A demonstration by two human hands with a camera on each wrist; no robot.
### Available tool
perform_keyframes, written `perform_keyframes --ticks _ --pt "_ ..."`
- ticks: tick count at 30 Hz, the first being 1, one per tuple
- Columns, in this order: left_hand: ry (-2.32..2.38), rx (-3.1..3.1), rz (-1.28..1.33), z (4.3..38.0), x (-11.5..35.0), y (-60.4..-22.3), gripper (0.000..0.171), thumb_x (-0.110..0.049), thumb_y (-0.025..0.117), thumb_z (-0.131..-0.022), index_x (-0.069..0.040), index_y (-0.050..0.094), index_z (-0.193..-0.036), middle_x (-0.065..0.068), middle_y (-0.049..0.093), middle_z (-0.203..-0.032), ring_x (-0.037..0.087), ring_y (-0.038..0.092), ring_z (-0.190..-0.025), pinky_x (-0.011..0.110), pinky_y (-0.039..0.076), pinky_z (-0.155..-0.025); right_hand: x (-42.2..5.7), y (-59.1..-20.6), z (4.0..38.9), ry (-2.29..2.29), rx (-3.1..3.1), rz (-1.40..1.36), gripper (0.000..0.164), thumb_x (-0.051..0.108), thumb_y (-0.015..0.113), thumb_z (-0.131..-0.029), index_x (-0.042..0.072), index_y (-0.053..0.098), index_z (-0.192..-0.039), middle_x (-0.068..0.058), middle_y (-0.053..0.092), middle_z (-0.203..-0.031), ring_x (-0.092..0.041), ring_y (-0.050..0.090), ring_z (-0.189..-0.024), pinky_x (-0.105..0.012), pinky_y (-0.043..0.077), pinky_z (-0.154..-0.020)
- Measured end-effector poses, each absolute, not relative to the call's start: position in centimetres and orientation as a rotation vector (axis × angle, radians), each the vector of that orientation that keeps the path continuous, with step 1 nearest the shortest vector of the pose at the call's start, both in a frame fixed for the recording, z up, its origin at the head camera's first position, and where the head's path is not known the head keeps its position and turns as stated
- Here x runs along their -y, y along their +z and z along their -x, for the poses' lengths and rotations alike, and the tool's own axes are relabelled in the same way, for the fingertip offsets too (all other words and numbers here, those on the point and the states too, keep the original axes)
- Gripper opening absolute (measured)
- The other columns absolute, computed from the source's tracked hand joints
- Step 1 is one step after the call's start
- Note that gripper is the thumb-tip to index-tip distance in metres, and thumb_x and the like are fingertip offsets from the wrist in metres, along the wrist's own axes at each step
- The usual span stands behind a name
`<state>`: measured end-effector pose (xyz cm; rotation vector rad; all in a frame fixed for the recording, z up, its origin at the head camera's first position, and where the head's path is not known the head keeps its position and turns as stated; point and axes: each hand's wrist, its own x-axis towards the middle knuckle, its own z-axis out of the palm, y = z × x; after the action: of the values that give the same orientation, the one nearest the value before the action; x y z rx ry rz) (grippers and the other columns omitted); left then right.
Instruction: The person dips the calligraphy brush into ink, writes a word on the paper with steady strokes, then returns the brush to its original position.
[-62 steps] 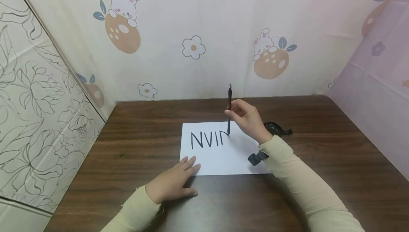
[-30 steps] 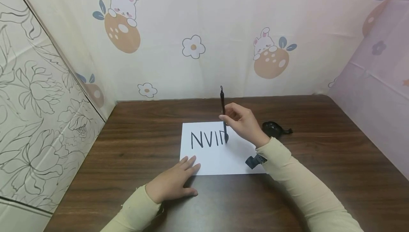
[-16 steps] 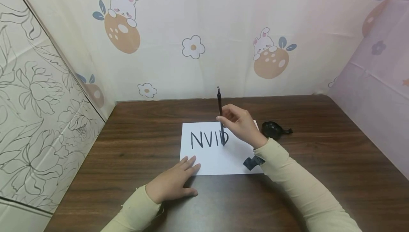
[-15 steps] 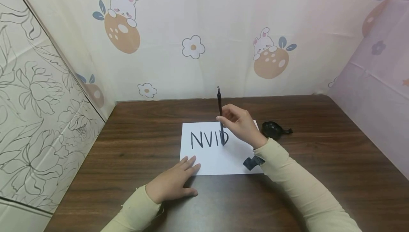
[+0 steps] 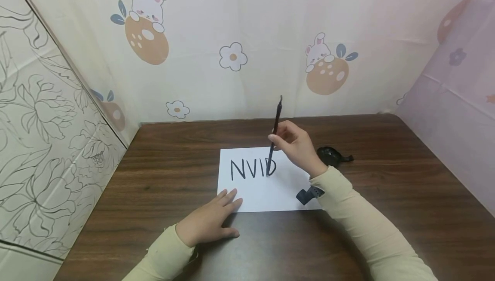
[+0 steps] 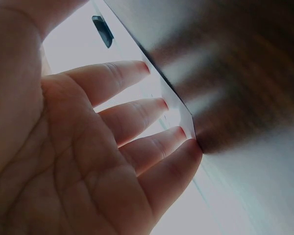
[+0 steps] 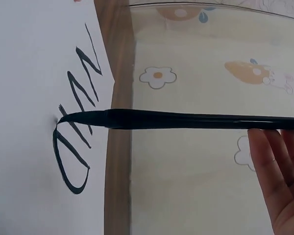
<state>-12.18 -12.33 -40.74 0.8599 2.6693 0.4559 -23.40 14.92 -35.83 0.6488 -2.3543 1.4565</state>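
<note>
My right hand (image 5: 299, 145) pinches a dark calligraphy brush (image 5: 276, 118) by its shaft, the top leaning a little to the right. Its black bristle tip (image 7: 81, 118) meets the white paper (image 5: 247, 195) at the foot of the letter D, as the right wrist view shows. Black letters reading NVID (image 5: 253, 169) run across the upper part of the sheet. My left hand (image 5: 209, 221) rests at the lower left corner of the paper with its fingers spread and straight. In the left wrist view the fingertips (image 6: 142, 67) lie along the paper's edge.
A glossy black dish with a spout (image 5: 331, 157) stands on the brown wooden table (image 5: 162, 178), right of the paper and behind my right wrist. A dark strap-like device (image 5: 309, 194) hangs at that wrist. A curtain printed with rabbits (image 5: 263, 23) closes off the back.
The brush came down and left along the D's curve, and the D is now closed. Most recently its top tipped right as my right hand shifted slightly up and right. The left hand stayed still.
</note>
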Motion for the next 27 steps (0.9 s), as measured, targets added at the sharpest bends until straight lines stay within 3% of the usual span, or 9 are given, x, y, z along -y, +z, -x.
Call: perform_keyframes --ticks 10,16,22,27 --pt "0.453 -2.672 -0.865 12.2 12.4 -40.8 0.075 -0.042 0.073 -0.085 -0.012 0.044 -0.148 0.012 0.029 -0.161 0.038 0.025 -0.148 0.052 0.033 -0.116 -17.3 -35.5 23.8 1.541 2.255 -0.493 0.021 0.016 0.069 -0.092 0.002 0.058 -0.103 -0.012 0.064 -0.092 -0.006 0.068 -0.073 -0.021 0.059 -0.07" --pt "0.457 -2.672 -0.86 12.2 12.4 -40.8 0.075 -0.042 0.073 -0.085 -0.012 0.044 -0.148 0.012 0.029 -0.161 0.038 0.026 -0.148 0.052 0.033 -0.116 -18.2 -35.8 23.9 1.543 2.219 -0.445 0.021 0.014 0.068 -0.092 0.0 0.057 -0.103 -0.005 0.06 -0.094 -0.009 0.07 -0.073 -0.02 0.059 -0.069" --pt "0.462 -2.676 -0.876 12.2 12.4 -40.8 0.075 -0.042 0.073 -0.085 -0.011 0.044 -0.148 0.013 0.03 -0.16 0.039 0.026 -0.148 0.052 0.034 -0.115 -18.7 -36.6 24.2 1.499 2.192 -0.392 0.021 0.009 0.068 -0.091 -0.002 0.057 -0.104 -0.009 0.061 -0.093 -0.004 0.068 -0.071 -0.02 0.059 -0.068" --pt "0.46 -2.676 -0.879 12.2 12.3 -40.8 0.075 -0.042 0.073 -0.085 -0.011 0.044 -0.148 0.013 0.029 -0.16 0.04 0.027 -0.147 0.052 0.034 -0.115 -18.9 -36.9 24.2 1.482 2.163 -0.358 0.022 0.013 0.068 -0.092 -0.003 0.058 -0.104 -0.007 0.063 -0.09 -0.012 0.07 -0.072 -0.024 0.06 -0.069"
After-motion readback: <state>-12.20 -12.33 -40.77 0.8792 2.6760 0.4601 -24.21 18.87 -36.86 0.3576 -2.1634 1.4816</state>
